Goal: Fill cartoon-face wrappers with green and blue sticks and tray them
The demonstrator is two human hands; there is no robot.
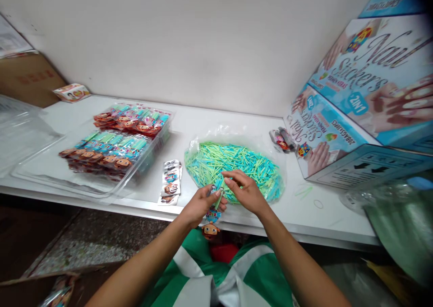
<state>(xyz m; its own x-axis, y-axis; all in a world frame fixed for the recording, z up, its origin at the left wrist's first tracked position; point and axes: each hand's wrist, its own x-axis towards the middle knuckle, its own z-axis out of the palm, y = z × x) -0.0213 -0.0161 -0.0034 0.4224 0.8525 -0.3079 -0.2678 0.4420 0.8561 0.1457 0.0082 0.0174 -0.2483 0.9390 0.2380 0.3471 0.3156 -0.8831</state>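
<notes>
My left hand [199, 206] is closed on a small printed packet [211, 216], which hangs below the fingers with a cartoon face at its lower end. Thin green and blue sticks [218, 192] stick up at the packet's top. Fingers of my right hand [246, 193] close on the upper ends of these sticks; the exact grip is small and partly hidden. Just beyond both hands lies a clear plastic bag [282, 180] spread open, heaped with loose green and blue sticks [233, 160].
Left of the bag lie flat printed packets [171, 180]. A clear plastic tray [157, 146] holds rows of filled packets. Nail sticker boxes [341, 131] stand at right, with small dark packets [281, 140] beside them. A rubber band [318, 204] lies near the table's front edge [297, 229].
</notes>
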